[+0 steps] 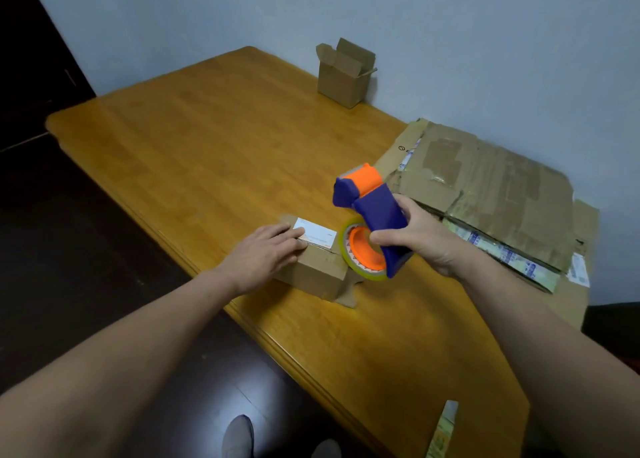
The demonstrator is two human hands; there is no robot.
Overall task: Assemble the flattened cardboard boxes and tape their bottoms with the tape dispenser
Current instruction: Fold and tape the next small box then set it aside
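Cardboard box point(317, 267) under left hand point(265, 251), dispenser point(372, 222) gripped right

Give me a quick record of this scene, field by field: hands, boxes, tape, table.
left hand: flat on top of small box
right hand: gripping tape dispenser at the box's right edge
finished box: upright, flaps open, far side of table
flattened cardboard: piled on the table's right side

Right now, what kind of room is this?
Probably a plain room at home, used for packing: a wooden table by a bare wall, flattened cardboard, and a tape dispenser in the right hand.
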